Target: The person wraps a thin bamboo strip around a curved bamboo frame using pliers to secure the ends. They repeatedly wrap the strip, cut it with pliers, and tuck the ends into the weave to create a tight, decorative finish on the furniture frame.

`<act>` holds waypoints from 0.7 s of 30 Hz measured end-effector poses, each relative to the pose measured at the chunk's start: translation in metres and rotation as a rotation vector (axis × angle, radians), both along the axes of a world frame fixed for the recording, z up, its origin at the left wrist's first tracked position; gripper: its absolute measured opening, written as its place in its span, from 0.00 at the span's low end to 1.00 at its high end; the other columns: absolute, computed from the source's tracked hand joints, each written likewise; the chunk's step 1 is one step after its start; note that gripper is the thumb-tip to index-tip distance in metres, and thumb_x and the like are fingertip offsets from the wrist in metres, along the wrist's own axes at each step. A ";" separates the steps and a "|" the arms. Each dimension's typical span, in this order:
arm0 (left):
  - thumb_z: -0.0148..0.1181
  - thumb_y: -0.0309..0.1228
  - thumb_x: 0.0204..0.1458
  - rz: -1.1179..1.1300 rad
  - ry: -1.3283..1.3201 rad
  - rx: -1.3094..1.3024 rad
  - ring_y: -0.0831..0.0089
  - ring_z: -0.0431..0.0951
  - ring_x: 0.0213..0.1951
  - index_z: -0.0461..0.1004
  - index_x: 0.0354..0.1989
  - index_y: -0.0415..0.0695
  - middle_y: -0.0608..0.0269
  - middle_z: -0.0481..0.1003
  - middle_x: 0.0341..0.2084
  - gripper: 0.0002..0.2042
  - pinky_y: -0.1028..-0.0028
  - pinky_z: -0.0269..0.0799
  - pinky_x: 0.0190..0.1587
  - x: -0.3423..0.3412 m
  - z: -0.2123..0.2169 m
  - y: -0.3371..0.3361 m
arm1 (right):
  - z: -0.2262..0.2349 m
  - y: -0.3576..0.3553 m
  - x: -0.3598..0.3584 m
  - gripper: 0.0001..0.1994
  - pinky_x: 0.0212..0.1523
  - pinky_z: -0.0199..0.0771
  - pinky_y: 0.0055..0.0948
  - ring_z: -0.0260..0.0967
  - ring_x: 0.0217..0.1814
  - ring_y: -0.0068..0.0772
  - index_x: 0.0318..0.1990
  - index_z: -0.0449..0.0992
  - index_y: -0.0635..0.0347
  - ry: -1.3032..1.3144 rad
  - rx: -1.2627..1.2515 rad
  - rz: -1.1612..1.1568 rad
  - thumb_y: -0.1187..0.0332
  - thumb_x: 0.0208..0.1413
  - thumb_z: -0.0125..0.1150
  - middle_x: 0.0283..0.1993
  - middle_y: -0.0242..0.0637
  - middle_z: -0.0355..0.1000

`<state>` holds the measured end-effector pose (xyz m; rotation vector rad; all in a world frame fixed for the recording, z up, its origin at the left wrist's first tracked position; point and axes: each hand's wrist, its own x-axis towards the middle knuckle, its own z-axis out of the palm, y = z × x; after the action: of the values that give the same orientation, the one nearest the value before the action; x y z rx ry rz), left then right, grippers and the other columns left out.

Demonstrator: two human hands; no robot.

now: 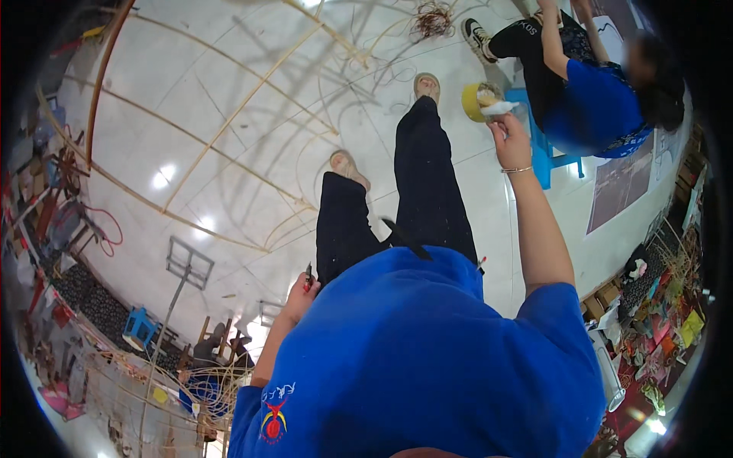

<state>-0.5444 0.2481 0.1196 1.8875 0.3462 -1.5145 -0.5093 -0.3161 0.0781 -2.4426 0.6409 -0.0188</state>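
My left hand (pixel 296 299), low beside my left thigh, is closed around a small hand tool (pixel 308 279) with a dark tip and red on its grip; its exact kind is too small to tell. My right arm reaches forward, a bracelet on its wrist. In my right hand (pixel 511 143), a whitish, partly clear object (pixel 498 108) is gripped between thumb and fingers. Right behind it shows a round yellow thing (pixel 473 102); whether the two touch or are joined I cannot tell.
A frame of thin bamboo strips (pixel 263 80) spreads over the tiled floor ahead and left. At right a person in blue (pixel 592 111) sits on a blue stool (pixel 542 156). A wire coil (pixel 433 20) lies far ahead. A metal stand (pixel 189 262) rises left; clutter (pixel 660 336) lines the right.
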 end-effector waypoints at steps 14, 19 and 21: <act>0.49 0.28 0.46 -0.347 0.468 -0.082 0.72 0.69 0.27 0.68 0.27 0.44 0.63 0.70 0.21 0.03 0.72 0.65 0.30 -0.064 -0.017 0.051 | -0.151 0.069 -0.117 0.09 0.36 0.70 0.30 0.68 0.35 0.39 0.33 0.70 0.62 0.074 -0.059 -0.048 0.71 0.46 0.61 0.34 0.41 0.68; 0.51 0.31 0.48 -0.436 0.634 -0.024 0.75 0.70 0.25 0.69 0.30 0.46 0.65 0.70 0.19 0.05 0.73 0.65 0.28 -0.089 -0.034 0.040 | -0.236 0.084 -0.149 0.09 0.39 0.68 0.36 0.66 0.39 0.45 0.31 0.70 0.60 0.149 0.053 -0.132 0.71 0.42 0.62 0.36 0.42 0.68; 0.50 0.31 0.52 -0.335 0.721 0.041 0.79 0.67 0.27 0.68 0.26 0.43 0.67 0.71 0.23 0.06 0.76 0.64 0.31 -0.097 -0.036 0.015 | -0.276 0.097 -0.159 0.09 0.40 0.68 0.37 0.66 0.39 0.46 0.31 0.70 0.60 0.166 0.083 -0.144 0.71 0.42 0.62 0.36 0.42 0.68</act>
<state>-0.6418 0.2631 0.0833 1.4097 0.3884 -2.4153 -0.6681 -0.2188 -0.1979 -2.3303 0.8725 0.1514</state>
